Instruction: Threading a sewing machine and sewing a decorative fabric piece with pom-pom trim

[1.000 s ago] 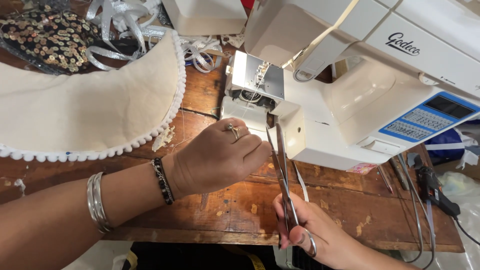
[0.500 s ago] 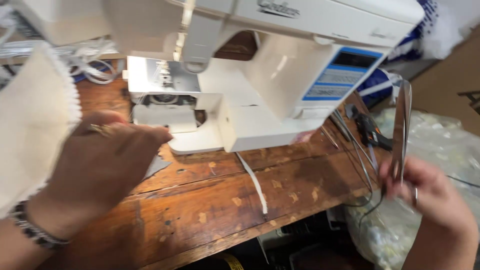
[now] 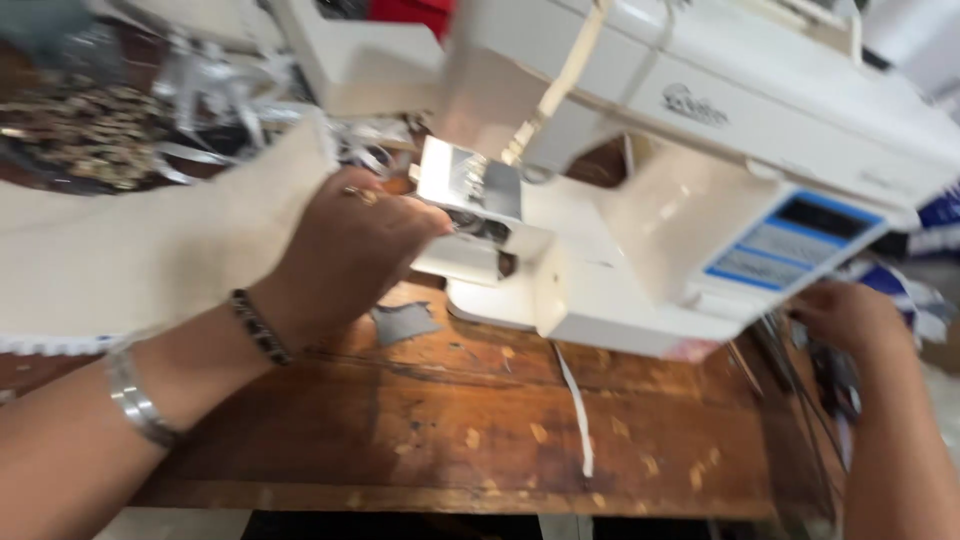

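My left hand (image 3: pixel 345 250), with a ring, a dark bracelet and silver bangles, reaches under the head of a white sewing machine (image 3: pixel 700 190). Its fingertips sit at the metal needle area (image 3: pixel 470 195). Blur hides whether they pinch anything. A cream fabric piece (image 3: pixel 150 255) with a white bobble edge lies just behind that hand. My right hand (image 3: pixel 850 315) is at the machine's right end, beside dark cables (image 3: pixel 800 400). Its fingers curl down and their contents are hidden.
The machine stands on a worn wooden table (image 3: pixel 450 430). A narrow white strip (image 3: pixel 577 405) and a grey scrap (image 3: pixel 402 322) lie on the wood in front of it. Dark sequined fabric (image 3: pixel 70 140) and silver ribbons (image 3: pixel 215 100) lie at the back left.
My right hand, which held long metal scissors up at the needle and then off to the right, has dropped beside the machine's right end. My left hand stays at the needle area.
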